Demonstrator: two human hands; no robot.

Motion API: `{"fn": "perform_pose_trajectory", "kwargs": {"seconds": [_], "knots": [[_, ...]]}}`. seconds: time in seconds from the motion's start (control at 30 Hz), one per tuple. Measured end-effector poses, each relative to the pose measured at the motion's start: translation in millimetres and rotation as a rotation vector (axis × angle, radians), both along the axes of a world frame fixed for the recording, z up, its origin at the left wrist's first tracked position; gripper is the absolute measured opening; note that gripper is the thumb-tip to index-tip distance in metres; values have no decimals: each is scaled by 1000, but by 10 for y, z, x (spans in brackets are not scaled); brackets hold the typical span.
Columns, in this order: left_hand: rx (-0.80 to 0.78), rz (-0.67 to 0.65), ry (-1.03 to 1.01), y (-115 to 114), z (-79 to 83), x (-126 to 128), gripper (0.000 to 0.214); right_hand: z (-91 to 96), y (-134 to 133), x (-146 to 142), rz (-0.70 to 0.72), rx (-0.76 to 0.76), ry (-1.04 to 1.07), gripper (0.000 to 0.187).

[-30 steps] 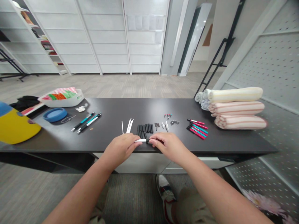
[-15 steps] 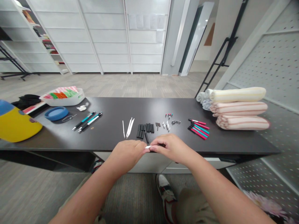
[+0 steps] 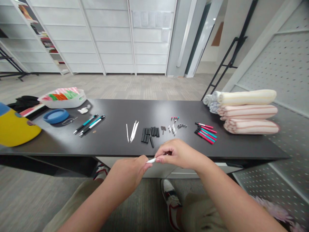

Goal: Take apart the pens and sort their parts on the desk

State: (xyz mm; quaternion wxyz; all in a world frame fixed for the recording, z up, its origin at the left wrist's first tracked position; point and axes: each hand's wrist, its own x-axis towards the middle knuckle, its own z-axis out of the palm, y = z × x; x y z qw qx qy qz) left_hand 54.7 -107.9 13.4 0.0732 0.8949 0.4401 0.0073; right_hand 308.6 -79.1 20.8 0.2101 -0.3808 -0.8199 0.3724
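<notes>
In front of the table's edge, my left hand [image 3: 131,170] is closed around a white pen barrel [image 3: 151,160], most of it hidden in the fist. My right hand [image 3: 177,154] pinches the barrel's other end between thumb and fingertips. Just beyond lie black rubber grips [image 3: 146,135], one of them [image 3: 152,142] set apart. White ink refills [image 3: 134,131] are left of the grips. To the right are small dark pieces [image 3: 163,129], white plastic bits [image 3: 172,129], metal tips [image 3: 182,126] and coloured push buttons [image 3: 175,118]. Red and teal pen barrels [image 3: 206,132] lie farther right.
Several pens [image 3: 92,125] rest on the left of the dark table [image 3: 116,109]. Near them are a blue ring [image 3: 56,116], a white basket [image 3: 65,102] and a yellow-and-blue object [image 3: 18,129]. Rolled towels [image 3: 251,111] are stacked on the right.
Both hands have come down and nearer to me, off the table's edge. The white barrel moved with them and now tilts, showing more of its length.
</notes>
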Motion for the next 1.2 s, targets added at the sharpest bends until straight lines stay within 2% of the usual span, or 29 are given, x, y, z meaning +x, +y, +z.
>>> {"fn": "perform_pose_trajectory", "kwargs": {"seconds": [0.17, 0.67, 0.8, 0.93, 1.03, 1.2], "knots": [[-103, 61, -104, -51, 28, -33, 38, 8, 4, 16, 29, -34, 62, 22], [-436, 150, -350, -66, 98, -140, 44, -13, 12, 24, 11, -73, 63, 21], [-468, 156, -429, -26, 80, -351, 45, -74, 38, 97, -130, -117, 116, 28], [-459, 231, -523, 65, 11, -646, 45, -157, 89, 166, -273, -218, 264, 40], [-476, 240, -600, 85, -24, -700, 43, -190, 104, 118, -296, -158, 217, 38], [-452, 203, -738, 10, -59, -495, 41, -169, 70, -8, -315, 32, 97, 26]]}}
